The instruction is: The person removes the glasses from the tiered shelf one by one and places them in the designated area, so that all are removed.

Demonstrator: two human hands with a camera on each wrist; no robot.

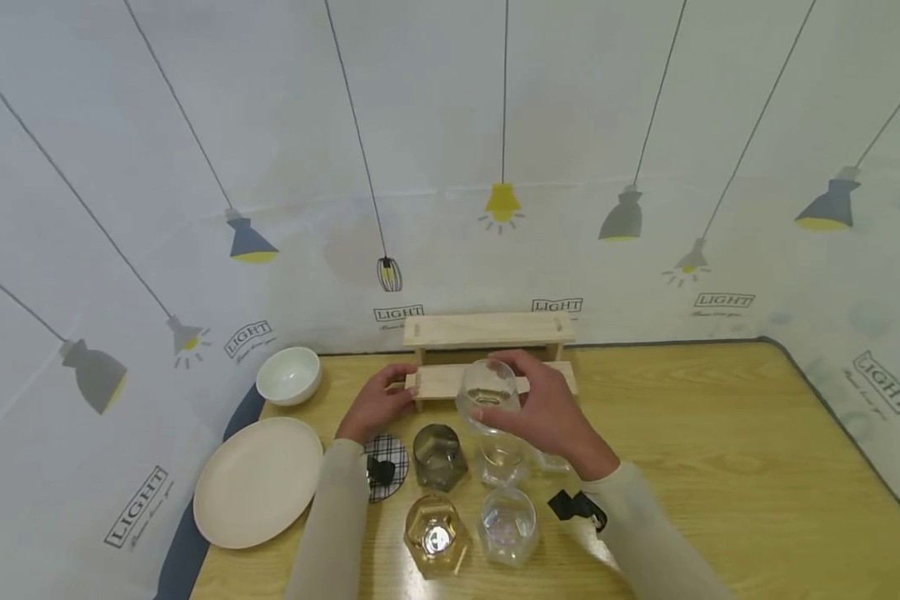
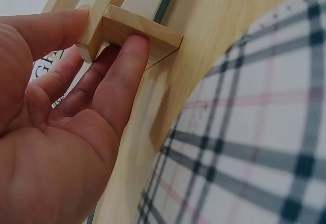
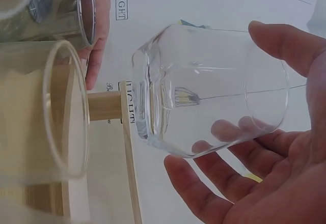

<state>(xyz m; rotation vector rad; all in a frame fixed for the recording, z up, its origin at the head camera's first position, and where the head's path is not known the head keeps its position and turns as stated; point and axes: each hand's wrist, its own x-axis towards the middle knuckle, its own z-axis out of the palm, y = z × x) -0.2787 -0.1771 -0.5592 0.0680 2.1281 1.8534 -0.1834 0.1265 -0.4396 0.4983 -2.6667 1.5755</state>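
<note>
My right hand grips a clear drinking glass with a faceted base, thumb on one side and fingers on the other. In the head view this glass overlaps the lower board of a two-tier wooden shelf. My left hand holds the left end of that lower board, its thumb and fingers round the wood. Below the shelf stand several more glasses: a smoky grey one, an amber one, an iridescent one and a clear one.
A round plaid coaster lies partly behind the left forearm. To the left are a pale oval plate and a white bowl. A lamp-patterned wall covering rises behind the wooden table.
</note>
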